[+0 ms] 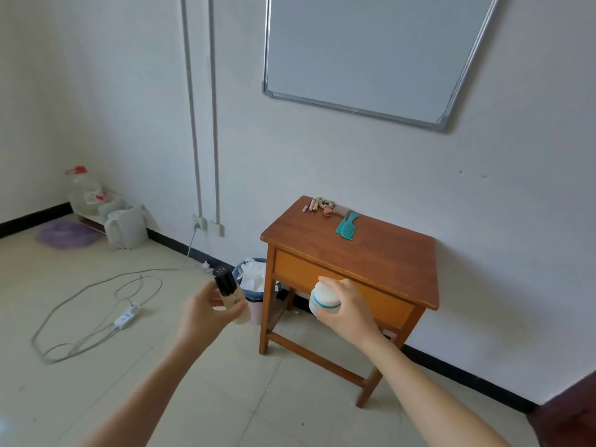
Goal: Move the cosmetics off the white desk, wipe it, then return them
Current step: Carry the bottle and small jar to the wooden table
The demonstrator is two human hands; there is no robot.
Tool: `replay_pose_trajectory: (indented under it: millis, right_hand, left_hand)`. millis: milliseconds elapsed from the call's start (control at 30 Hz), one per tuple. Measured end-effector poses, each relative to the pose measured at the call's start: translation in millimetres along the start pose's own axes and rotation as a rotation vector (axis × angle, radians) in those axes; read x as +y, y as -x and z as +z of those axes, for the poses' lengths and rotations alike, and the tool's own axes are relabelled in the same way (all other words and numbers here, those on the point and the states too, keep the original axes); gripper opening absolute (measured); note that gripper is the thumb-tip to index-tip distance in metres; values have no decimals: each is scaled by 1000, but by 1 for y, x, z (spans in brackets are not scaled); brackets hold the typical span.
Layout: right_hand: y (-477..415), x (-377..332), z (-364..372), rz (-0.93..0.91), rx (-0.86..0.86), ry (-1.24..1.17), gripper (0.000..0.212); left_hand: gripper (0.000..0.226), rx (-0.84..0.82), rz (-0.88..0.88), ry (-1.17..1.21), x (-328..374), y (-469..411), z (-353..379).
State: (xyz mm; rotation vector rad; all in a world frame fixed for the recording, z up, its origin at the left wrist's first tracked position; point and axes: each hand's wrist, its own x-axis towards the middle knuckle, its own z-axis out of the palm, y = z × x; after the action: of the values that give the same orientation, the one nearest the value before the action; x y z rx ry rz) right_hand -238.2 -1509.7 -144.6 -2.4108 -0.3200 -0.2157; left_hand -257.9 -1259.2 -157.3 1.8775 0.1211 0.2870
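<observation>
- Cosmetic bottle (227, 290), black cap up, is gripped in the left hand (203, 314), in the air above the floor.
- Bin (254, 287) stands by the left leg of the table (380, 253).
- Right hand (346, 306) wraps a white jar (323, 300) from above, in front of the drawer.
- Lipsticks (311, 205) and a green comb (346, 223) lie near the table's back edge.

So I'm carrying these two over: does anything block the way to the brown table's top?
Nothing visible does. The bottle and jar hang before the table; small cosmetics and teal combs lie only by its back edge.
</observation>
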Motion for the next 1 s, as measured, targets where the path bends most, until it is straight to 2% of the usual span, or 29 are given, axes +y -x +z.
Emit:
replay_pose_trajectory:
  millis: [167, 433, 733, 867, 1000]
  right_hand:
    - [-42, 21, 17, 12, -33, 5, 54]
    - [-131, 58, 11, 111, 64, 92, 58]
    - [-217, 77, 24, 359, 228, 58, 57]
    - [-212, 97, 47, 481, 273, -5, 56]
    - [-211, 130, 37, 608, 331, 22, 60]
  left_hand:
    - [35, -11, -38, 7, -19, -52, 20]
    - [31, -119, 34, 26, -29, -182, 64]
    - [29, -330, 67, 1, -34, -313, 106]
    - [28, -391, 36, -12, -53, -336, 130]
    - [29, -480, 49, -31, -58, -345, 168]
